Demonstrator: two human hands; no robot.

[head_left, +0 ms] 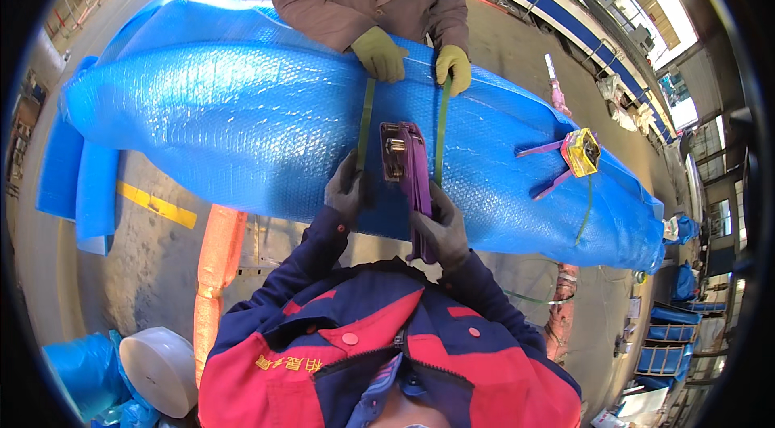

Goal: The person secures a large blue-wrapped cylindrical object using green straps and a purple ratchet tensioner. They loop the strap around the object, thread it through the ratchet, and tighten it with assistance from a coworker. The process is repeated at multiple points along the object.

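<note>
A long bundle wrapped in blue bubble film (242, 113) lies across in front of me. Two green straps (367, 117) run over it. My left hand (345, 187), in a dark glove, grips the left strap at the bundle's near side. My right hand (441, 226), also gloved, is closed on the handle of a purple strapping tensioner (408, 161) that sits on the film between the straps. Across the bundle a co-worker in yellow-green gloves presses one hand (379, 55) and the other hand (454, 66) onto the straps' far ends.
A second strapping tool, yellow and purple (577, 155), rests on the bundle to the right with a green strap (585, 214) hanging from it. A white film roll (161, 367) and blue film (81, 371) lie at lower left. An orange wrapped support (216, 254) stands beneath. Blue racks (662, 351) sit at right.
</note>
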